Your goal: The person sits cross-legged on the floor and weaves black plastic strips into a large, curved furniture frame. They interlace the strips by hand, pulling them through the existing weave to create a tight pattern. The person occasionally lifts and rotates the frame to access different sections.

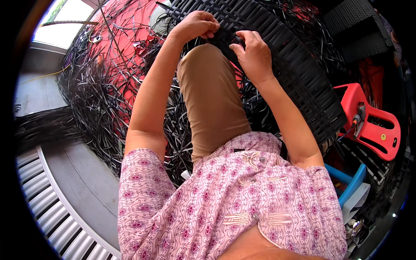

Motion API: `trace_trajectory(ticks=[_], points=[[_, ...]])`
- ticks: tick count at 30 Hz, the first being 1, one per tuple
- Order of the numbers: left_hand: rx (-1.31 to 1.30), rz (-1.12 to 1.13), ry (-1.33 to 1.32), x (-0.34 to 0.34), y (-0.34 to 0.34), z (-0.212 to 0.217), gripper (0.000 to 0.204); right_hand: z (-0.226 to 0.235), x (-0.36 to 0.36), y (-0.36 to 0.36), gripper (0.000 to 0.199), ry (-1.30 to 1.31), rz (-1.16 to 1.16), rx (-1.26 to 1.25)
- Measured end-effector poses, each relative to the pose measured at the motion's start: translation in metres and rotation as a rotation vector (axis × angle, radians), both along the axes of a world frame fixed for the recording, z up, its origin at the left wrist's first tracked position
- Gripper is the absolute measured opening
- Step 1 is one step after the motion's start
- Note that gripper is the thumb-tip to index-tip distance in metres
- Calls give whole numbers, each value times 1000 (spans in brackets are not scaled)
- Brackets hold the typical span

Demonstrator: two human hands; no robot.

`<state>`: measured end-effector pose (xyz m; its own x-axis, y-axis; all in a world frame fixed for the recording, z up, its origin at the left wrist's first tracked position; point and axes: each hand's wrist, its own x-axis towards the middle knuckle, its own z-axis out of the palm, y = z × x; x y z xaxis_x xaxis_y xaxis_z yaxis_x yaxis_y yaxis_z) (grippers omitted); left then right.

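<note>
Both hands work at the near edge of a black woven panel (281, 52) that lies tilted across the person's raised knee (203, 56), running from the top centre down to the right. The left hand (195, 26) is curled over that edge, its fingers (212, 27) pinched on a black strip (223, 34) of the weave, so this grip is clenched on the strip. The right hand (253, 54) rests on the panel just beside the left one, fingers bent and pressing into the same stretch of weave; thumb and forefinger seem to nip a strip there, but whether they truly grasp it cannot be told. The two hands are near each other, almost touching, with the strip passing between them.

The knee, in tan trousers (212, 108), props the panel from below. The person wears a pink patterned shirt (225, 203).

Under and around the leg spreads a tangle of loose black strips (95, 108) over a red surface (125, 30) at upper left. More bundled strips (39, 125) lie on the grey floor (86, 182) to the left. A ribbed white edge (47, 203) curves along the lower left.

To the right, just past the panel's lower end, stands a red plastic frame (381, 130) with a small tool (357, 117) lying on it. Below that a blue and white piece (353, 186) shows beside the shirt. Another dark woven piece (355, 30) sits at upper right, well apart from the hands
</note>
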<state>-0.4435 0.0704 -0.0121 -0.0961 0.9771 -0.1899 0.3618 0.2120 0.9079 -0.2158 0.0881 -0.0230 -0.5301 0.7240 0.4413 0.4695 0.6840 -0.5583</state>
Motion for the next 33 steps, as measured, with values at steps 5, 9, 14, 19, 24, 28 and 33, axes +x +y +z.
trace_trajectory(ticks=[5, 9, 14, 19, 24, 28, 33], points=[[60, -4, 39, -13, 11, -13, 18, -2, 7, -10, 29, 72, 24, 218], [106, 90, 102, -50, 13, -19, 17, 9, 5, 7, 26, 143, -1, 126], [190, 138, 153, -57, -2, 16, 19, 12, -33, 39, 30, 354, 170, -217], [202, 105, 407, -3, -14, 78, 19, 16, -52, 58, 28, 394, 399, -550], [278, 101, -122, -18, 11, 31, 25, 18, -36, 56, 20, 572, 402, -791], [200, 110, 292, 0, 11, 1, 22, 23, -25, 44, 17, 455, 242, -740], [273, 100, 705, 16, 15, -12, 31, 18, -27, 45, 16, 388, 122, -738]])
